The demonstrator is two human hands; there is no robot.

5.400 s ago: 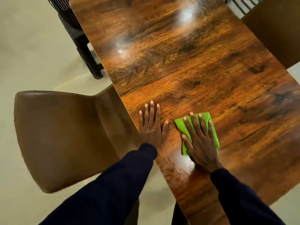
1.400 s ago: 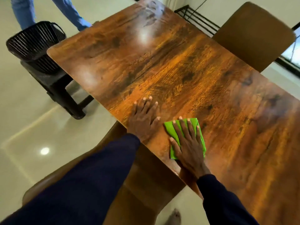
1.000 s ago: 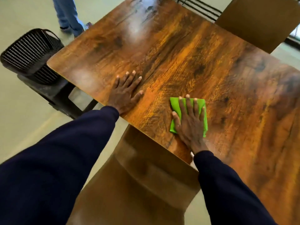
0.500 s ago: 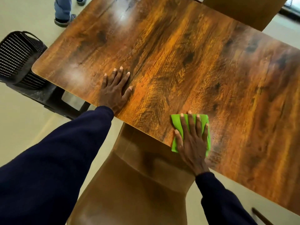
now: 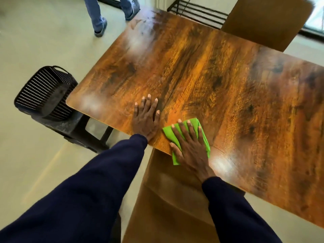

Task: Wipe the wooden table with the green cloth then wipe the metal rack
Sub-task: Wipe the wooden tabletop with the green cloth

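The wooden table (image 5: 219, 71) runs from the middle of the view to the right. A folded green cloth (image 5: 201, 132) lies at its near edge, one corner hanging over it. My right hand (image 5: 190, 146) presses flat on the cloth with straight, spread fingers. Just left of it, my left hand (image 5: 146, 118) rests flat on the bare wood with straight fingers. The black metal rack (image 5: 198, 13) stands on the floor beyond the table's far edge, partly hidden by the tabletop and a chair.
A brown chair (image 5: 168, 207) is tucked under the near edge below my hands; another brown chair (image 5: 266, 20) stands at the far side. A black basket (image 5: 43, 92) sits on a black stool (image 5: 82, 135) by the table's left corner. A person's legs (image 5: 98, 16) stand at the top.
My right hand has slid the cloth left along the near edge, ending close beside my left hand. My head has lifted, bringing the rack and the person's legs into view.
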